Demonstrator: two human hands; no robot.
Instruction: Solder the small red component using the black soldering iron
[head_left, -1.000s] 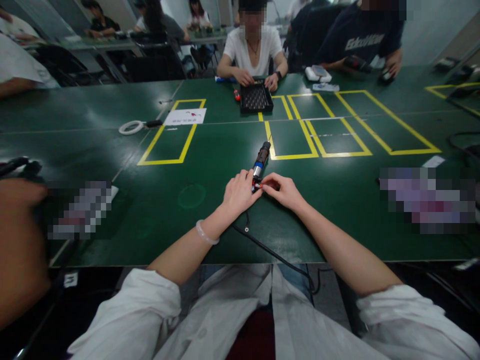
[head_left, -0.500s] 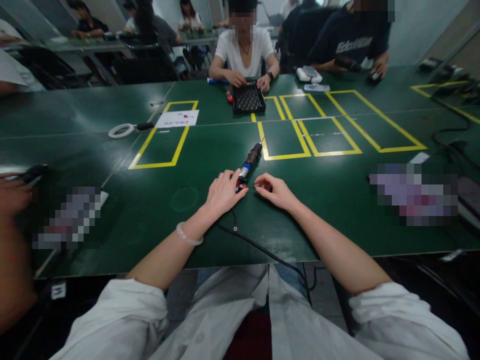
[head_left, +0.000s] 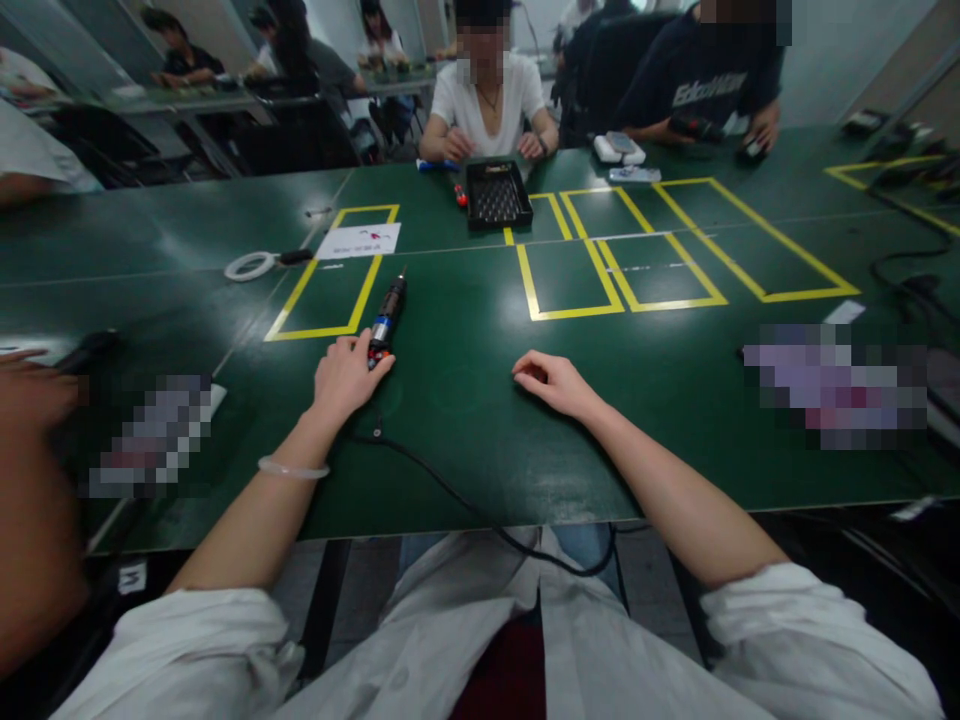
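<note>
My left hand [head_left: 343, 378] lies on the green table [head_left: 480, 420] with its fingers closed round the rear end of a corded electric screwdriver [head_left: 386, 318]. The tool is black with a blue band and red buttons, and its tip points away from me toward a yellow taped rectangle [head_left: 330, 275]. Its black cable [head_left: 450, 490] runs back across the table and over the near edge. My right hand [head_left: 551, 380] rests on the table to the right, fingers curled loosely, holding nothing that I can see.
A black tray [head_left: 498, 195] sits in front of a person in a white shirt across the table. A white ring with a handle [head_left: 251, 265] and a paper sheet [head_left: 358, 240] lie at the far left. More yellow taped boxes [head_left: 622, 260] mark the right. Another person's arm [head_left: 37, 480] is at my left.
My left hand has slid the screwdriver leftward across the table, away from my right hand. My right hand has let go of the tool and stayed in place.
</note>
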